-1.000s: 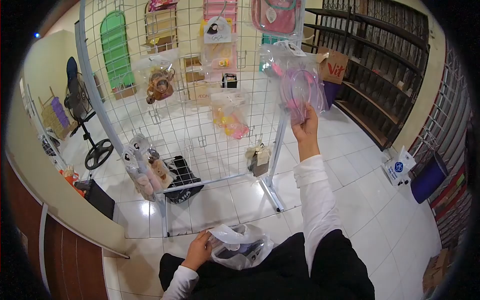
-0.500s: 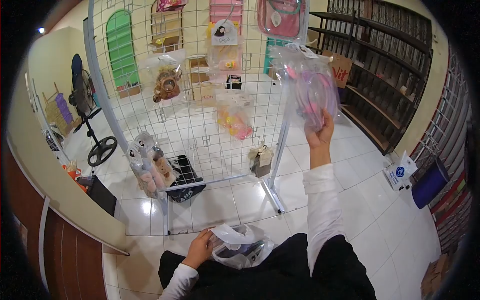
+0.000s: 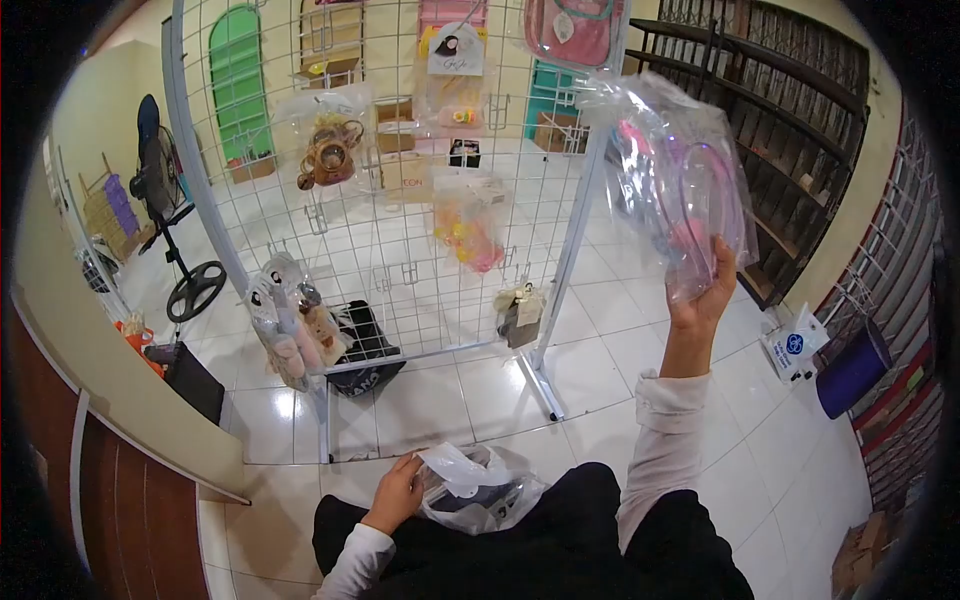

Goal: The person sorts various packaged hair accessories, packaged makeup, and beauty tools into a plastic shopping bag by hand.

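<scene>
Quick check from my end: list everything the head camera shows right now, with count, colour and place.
clear packet: 1, transparent with pink and purple items inside, held up at right
plastic bag: 1, clear-white, on the lap
wire grid rack: 1, white, standing on the tiled floor ahead
hanging packets: several, brown, yellow-pink and pink, on the rack
plush bundle: 1, pink and tan, low left on the rack
standing fan: 1, black, far left
dark shelving: 1 unit, along the right wall
blue bin: 1, right edge
left hand: at the plastic bag's opening
right hand: raised, gripping the clear packet's lower end
</scene>
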`<state>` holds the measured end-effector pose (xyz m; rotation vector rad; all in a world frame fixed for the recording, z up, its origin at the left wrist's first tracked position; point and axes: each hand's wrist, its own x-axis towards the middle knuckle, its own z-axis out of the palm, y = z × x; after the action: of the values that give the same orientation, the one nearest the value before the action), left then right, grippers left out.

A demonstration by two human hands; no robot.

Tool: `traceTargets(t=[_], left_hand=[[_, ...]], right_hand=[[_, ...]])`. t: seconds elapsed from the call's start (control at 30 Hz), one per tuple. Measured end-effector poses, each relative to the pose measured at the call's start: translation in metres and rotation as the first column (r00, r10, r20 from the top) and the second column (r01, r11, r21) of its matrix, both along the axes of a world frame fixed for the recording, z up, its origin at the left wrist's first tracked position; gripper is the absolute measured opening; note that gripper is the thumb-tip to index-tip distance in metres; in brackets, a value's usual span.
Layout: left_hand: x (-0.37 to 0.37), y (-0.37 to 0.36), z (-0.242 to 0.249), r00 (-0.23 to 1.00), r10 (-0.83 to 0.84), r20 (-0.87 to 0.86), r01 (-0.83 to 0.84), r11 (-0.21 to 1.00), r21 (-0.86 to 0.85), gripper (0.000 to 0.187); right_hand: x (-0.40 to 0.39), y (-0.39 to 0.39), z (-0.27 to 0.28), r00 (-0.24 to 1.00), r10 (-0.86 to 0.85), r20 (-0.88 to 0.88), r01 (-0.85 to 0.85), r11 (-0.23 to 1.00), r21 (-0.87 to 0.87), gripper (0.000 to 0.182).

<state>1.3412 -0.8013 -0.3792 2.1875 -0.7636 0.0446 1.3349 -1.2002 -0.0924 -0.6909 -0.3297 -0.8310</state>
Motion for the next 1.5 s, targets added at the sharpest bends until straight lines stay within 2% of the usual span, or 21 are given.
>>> traceTargets(t=[0.1,0.2,0.3,0.4,0.5,0.6,0.7,0.8,0.9,1.0,1.07,1.1,1.17,1.23,1.3,1.33,1.4,1.47,1.5], left_hand=[[-0.001,-0.001,0.002,0.999,-0.015,-0.039,0.015,1.0,-0.016,0.038],[0.002,0.002,-0.003,1.0,-0.015,-0.008,0.015,1.0,-0.026,0.038],[0.003,0.004,-0.001,1.0,-0.012,0.014,0.013,1.0,-0.028,0.039],[0.003,0.002,0.002,1.0,-0.019,0.024,0.019,0.999,-0.03,0.041],[0.004,0.001,0.001,0.999,-0.035,0.034,0.036,0.998,-0.046,0.041],[0.002,0.001,0.004,0.999,-0.036,0.011,0.036,0.998,-0.058,0.04],[0.004,0.001,0.001,0.999,-0.027,-0.042,0.025,0.998,-0.051,0.036],[0.004,0.001,-0.002,0.999,-0.017,-0.037,0.016,0.999,-0.036,0.036],[0.003,0.002,-0.003,0.998,-0.018,-0.057,0.015,0.999,-0.041,0.036],[0.007,0.002,-0.007,0.999,-0.02,-0.049,0.019,0.999,-0.035,0.037],[0.007,0.002,-0.01,1.0,-0.025,-0.019,0.025,0.999,-0.035,0.038],[0.006,0.002,-0.012,1.0,-0.008,-0.018,0.008,1.0,-0.026,0.039],[0.009,0.002,-0.014,0.999,0.037,-0.029,-0.037,0.999,0.007,0.04],[0.019,0.002,-0.022,0.997,0.018,0.074,-0.019,1.0,0.022,0.04],[0.026,-0.001,-0.014,0.998,-0.019,0.056,0.018,1.0,0.021,0.042],[0.027,-0.003,-0.006,1.0,-0.02,-0.021,0.02,1.0,0.009,0.045],[0.027,-0.007,0.009,0.991,-0.014,-0.133,0.011,1.0,-0.018,0.051],[0.028,-0.01,0.013,0.984,-0.007,-0.179,0.003,1.0,-0.025,0.056],[0.029,-0.011,0.014,0.982,-0.006,-0.188,0.003,1.0,-0.02,0.058]], right_hand=[[0.0,-0.004,-0.007,0.999,-0.009,0.039,0.009,1.0,0.017,0.019],[0.001,-0.016,-0.015,0.996,0.034,0.084,-0.039,0.998,0.05,0.031],[0.001,-0.014,-0.019,0.999,0.012,0.049,-0.012,1.0,0.006,0.031],[0.011,-0.015,-0.013,0.998,0.0,-0.061,0.004,0.998,0.06,0.029],[0.008,-0.008,-0.01,0.982,0.173,0.072,-0.178,0.98,0.086,0.025],[0.001,-0.02,-0.001,0.859,0.467,0.209,-0.495,0.862,0.112,0.025],[0.003,-0.027,-0.008,0.935,0.246,0.255,-0.298,0.935,0.194,0.025],[0.005,-0.025,-0.017,0.954,0.183,0.237,-0.213,0.972,0.104,0.029],[0.002,-0.021,-0.018,0.981,0.105,0.162,-0.131,0.979,0.157,0.033],[0.0,-0.023,-0.024,0.946,0.181,0.269,-0.188,0.982,0.0,0.029],[-0.001,-0.02,-0.025,0.926,0.188,0.328,-0.197,0.98,-0.005,0.033],[-0.003,-0.017,-0.028,0.916,0.191,0.352,-0.203,0.979,0.0,0.035],[-0.016,0.019,-0.028,0.926,0.139,0.352,-0.207,0.964,0.166,0.038],[-0.024,0.039,-0.05,0.896,0.313,0.315,-0.388,0.897,0.213,0.039],[-0.032,0.04,-0.102,0.702,0.664,0.259,-0.71,0.68,0.181,0.038],[-0.033,0.046,-0.128,0.662,0.721,0.205,-0.749,0.628,0.21,0.037],[-0.043,0.068,-0.187,0.63,0.777,0.006,-0.741,0.599,0.303,0.035],[-0.061,0.088,-0.239,0.546,0.79,-0.278,-0.698,0.613,0.37,0.033],[-0.065,0.097,-0.264,0.463,0.784,-0.414,-0.689,0.612,0.388,0.032]])
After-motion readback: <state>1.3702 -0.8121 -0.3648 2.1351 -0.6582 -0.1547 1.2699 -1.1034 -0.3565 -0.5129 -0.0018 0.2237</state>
